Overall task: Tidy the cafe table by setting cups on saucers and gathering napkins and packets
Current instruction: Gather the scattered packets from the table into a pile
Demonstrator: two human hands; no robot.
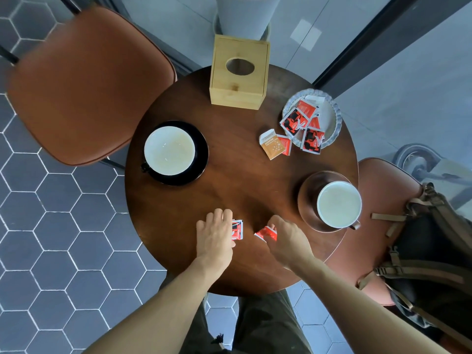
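Both hands work at the near edge of the round wooden counter [229, 154]. The left hand [215, 233] lies palm down, its fingers [226, 215] curled onto a small stack of red, black and white packets [237, 229] that shows just to the right of the fingertips. The right hand [287, 238] has its fingers [273, 222] pinched on a single red packet [267, 233], which sticks out to their left, tilted, close to the stack but apart from it. Well beyond the right fingers, a glass dish [335, 116] holds several more packets [297, 120], and two loose packets [275, 146], one tan and one red, lie on the counter just beside the dish, overlapping each other. To the right of the right fingers a white cup [339, 204] sits on a brown saucer [307, 198]. Beyond the left fingers another white cup [169, 150] sits on a black saucer [201, 149]. At the far edge stands a wooden tissue box [238, 72]. A backpack [429, 251] rests on the chair [370, 175] to the right.
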